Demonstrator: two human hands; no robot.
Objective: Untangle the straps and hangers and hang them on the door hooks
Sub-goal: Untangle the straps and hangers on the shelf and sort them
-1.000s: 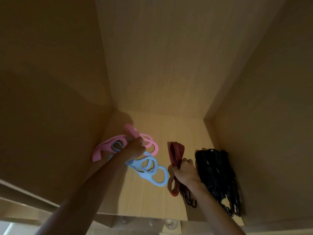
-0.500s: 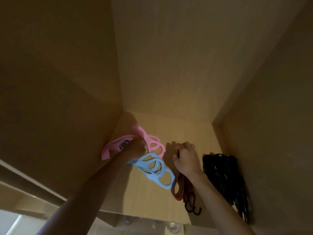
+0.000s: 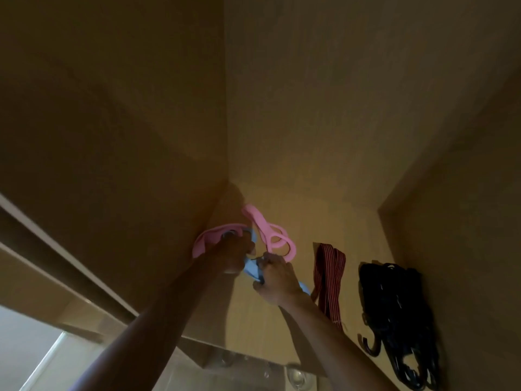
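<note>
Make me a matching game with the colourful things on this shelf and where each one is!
Things:
1. pink hanger
2. blue hanger
3. red striped strap
4. black straps

Places:
A. far right, by the wall
B. gripped by the right hand
C. far left, by the wall
D. lying loose between the right hand and the black straps

Pairs: 1-C, 2-B, 3-D, 4-A

1. Looked dim and amber, brightest on the shelf [image 3: 310, 221].
2. Drew pale daylight only from the lower-left gap [image 3: 31, 348].
3. Threw soft forearm shadows across that shelf.
4. Smeared left hand [image 3: 234, 256], right hand [image 3: 277, 280] and blue hanger [image 3: 251, 269] slightly.
5. Bowed straight edges near corners.
</note>
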